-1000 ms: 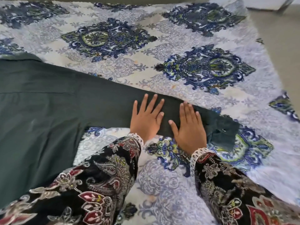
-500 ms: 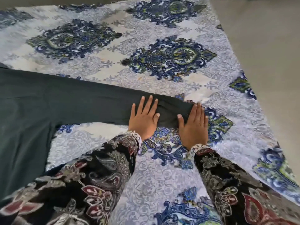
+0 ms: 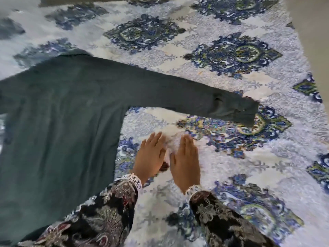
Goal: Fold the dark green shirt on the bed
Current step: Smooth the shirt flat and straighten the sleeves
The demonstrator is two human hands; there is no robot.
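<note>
The dark green shirt point(image 3: 58, 118) lies flat on the bed, its body at the left. One long sleeve point(image 3: 178, 93) stretches out to the right and ends in a buttoned cuff point(image 3: 236, 111). My left hand point(image 3: 151, 154) and my right hand point(image 3: 185, 157) hover side by side over the bedspread, below the sleeve and just right of the shirt's body. Both hands have flat, spread fingers and hold nothing. Neither touches the shirt.
The bedspread point(image 3: 231, 154) is white and pale blue with dark blue and green medallions. The bed's right edge runs along the bare floor point(image 3: 315, 32). My patterned black sleeves fill the bottom of the view.
Both hands have lifted off the sleeve and drawn back toward me onto the bedspread. The sleeve now lies straight with its cuff uncovered.
</note>
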